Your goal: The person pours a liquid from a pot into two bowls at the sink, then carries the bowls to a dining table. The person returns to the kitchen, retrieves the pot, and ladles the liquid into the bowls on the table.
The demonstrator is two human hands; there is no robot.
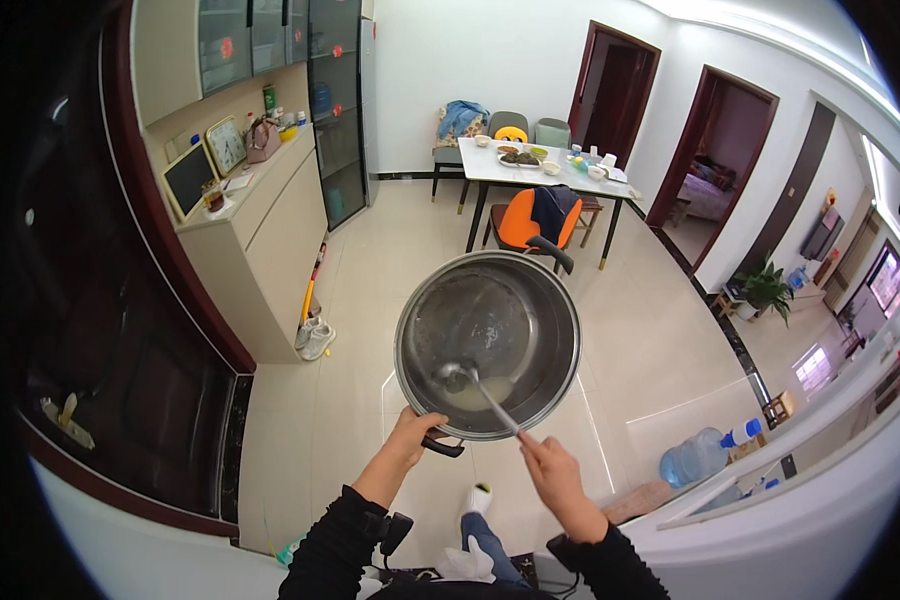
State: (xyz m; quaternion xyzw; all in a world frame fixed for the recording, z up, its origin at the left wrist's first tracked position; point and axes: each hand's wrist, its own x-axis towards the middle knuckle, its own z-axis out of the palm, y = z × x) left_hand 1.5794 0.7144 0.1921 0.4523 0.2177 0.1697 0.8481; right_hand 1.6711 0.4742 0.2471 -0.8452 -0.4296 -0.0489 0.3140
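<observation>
A large steel cooking pot (487,345) is held out in front of me, its inside facing up towards the camera. My left hand (412,437) grips it at the near left rim, by the black side handle (443,447). A second black handle (550,253) sticks out at the far side. In my right hand (553,469) is the handle of a metal ladle (497,407), whose bowl rests low inside the pot. Beside the ladle lies a shallow pool of cloudy, pale liquid (487,394).
Ahead stands a white dining table (487,161) with dishes, and an orange chair (520,219) at its near side. A sideboard (270,225) and shoes (315,337) are on the left. A water bottle (694,457) stands lower right, near the white ledge.
</observation>
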